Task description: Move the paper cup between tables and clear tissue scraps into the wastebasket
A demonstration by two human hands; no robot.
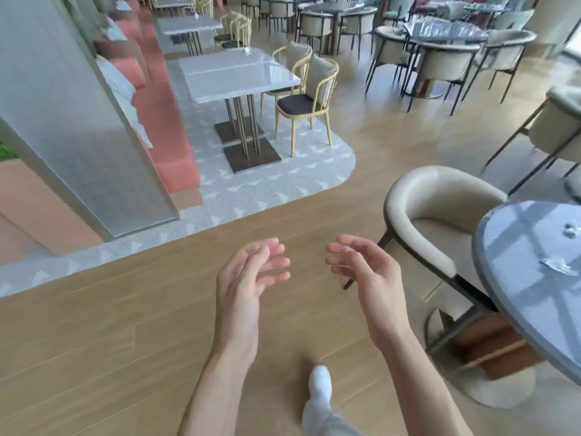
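Note:
My left hand and my right hand hang in front of me over the wooden floor, palms facing each other, fingers loosely spread, holding nothing. On the round grey table at the right edge lie two white tissue scraps, one flat piece and one small crumpled piece. A small white thing stands on the far edge of the white rectangular table ahead on the left; it is too small to identify. No paper cup or wastebasket shows.
A cream tub chair stands between me and the round table. Yellow-framed chairs sit beside the white table on a patterned carpet. A frosted partition and a pink bench line the left. More tables and chairs fill the back.

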